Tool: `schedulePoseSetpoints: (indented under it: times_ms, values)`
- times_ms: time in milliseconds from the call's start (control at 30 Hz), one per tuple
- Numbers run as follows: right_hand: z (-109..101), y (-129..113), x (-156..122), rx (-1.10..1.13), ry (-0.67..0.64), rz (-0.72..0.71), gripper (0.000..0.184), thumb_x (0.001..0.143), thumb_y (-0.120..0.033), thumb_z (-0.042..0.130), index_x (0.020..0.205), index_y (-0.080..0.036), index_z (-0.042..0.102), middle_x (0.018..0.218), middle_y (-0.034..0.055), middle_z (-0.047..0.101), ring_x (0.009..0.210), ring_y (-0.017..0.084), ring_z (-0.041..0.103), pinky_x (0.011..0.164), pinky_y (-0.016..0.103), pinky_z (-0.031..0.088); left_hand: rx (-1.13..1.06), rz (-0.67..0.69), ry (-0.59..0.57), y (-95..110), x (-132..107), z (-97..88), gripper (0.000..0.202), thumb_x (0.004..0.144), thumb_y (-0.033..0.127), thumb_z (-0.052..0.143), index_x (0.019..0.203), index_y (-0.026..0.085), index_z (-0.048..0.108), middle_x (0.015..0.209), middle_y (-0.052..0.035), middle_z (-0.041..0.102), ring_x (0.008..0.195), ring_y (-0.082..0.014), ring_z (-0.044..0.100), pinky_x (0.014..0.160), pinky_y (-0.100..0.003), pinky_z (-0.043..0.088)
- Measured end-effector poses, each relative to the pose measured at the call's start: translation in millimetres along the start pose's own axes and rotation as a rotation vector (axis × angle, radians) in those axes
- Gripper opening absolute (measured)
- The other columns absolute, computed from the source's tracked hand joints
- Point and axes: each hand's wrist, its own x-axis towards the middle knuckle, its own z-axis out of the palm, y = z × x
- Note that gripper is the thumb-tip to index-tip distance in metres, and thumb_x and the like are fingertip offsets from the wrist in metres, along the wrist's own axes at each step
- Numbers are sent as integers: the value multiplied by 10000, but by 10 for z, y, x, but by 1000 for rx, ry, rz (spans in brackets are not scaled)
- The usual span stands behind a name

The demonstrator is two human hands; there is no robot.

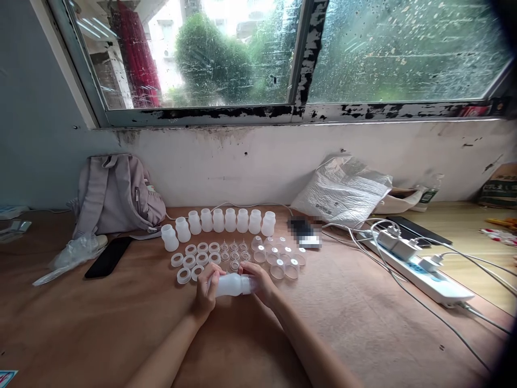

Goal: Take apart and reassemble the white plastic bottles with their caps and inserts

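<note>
Both bare hands meet above the near middle of a brown wooden tabletop (pixel 343 323), with a translucent white plastic bottle with a narrowed waist (pixel 231 285) lying sideways between them. The left hand (pixel 207 291) is curled round the bottle's left end, its fingers bent and the thumb laid along the near side, so the grip is only as wide as the bottle itself. The right hand (pixel 262 284) closes about the other end, with the fingers on the far side; they hide much of that end, and whether a separate part sits within them I cannot tell. The bottle's middle shows bare between the two grips, roughly level and facing the person.

Just beyond the hands stand small groups of parts. Translucent white plastic rings (pixel 183 276) lie in loose rows beyond the left hand. Clear pointed teats in round bases (pixel 234 255) stand just beyond the bottle. Clear domed plastic caps (pixel 277 269) are grouped beyond the right hand, the closest of them near its fingers. Behind these parts, nine upright translucent white waisted bottles (pixel 218 220) form a slightly curved row. A black rectangular phone-like slab (pixel 108 258) lies well to the left of the rings.
</note>
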Motion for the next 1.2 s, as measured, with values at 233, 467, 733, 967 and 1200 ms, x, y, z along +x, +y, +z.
schedulePoseSetpoints:
  times_ms: [233,467,733,967,1200]
  values:
    - [-119,-72,27,250,-70,23,377,731,-513,444,689,-158,562,668,36,552,524,149,527,372,239,415,-164,-286,-250,89,169,-81,273,772,394,431,829,174,581,723,-20,566,637,-137,520,528,-225,388]
    - [-186,-123,69,448,-68,10,293,766,-415,482,782,-152,609,730,47,605,630,117,552,603,222,475,-676,-649,-637,140,186,-197,472,756,451,470,1122,154,473,881,-98,593,683,-160,554,523,-247,425]
    - [-263,-31,150,430,73,-97,176,737,-344,530,723,-183,600,668,14,592,576,128,540,555,273,449,-832,-446,-102,-30,260,-258,405,636,282,636,1005,139,547,938,-90,607,818,-196,570,675,-272,434]
    - [-298,19,206,397,147,-76,160,694,-341,569,696,-182,590,611,-1,559,511,106,502,479,238,410,-505,-321,509,-545,481,-876,446,606,306,653,1006,164,517,934,-45,584,858,-166,553,742,-268,422]
    - [-281,46,216,370,119,-76,160,697,-339,564,698,-180,586,610,-6,548,504,100,488,468,235,403,109,-458,794,-999,457,-1229,519,646,410,585,1056,161,385,1014,-92,519,906,-219,532,770,-347,427]
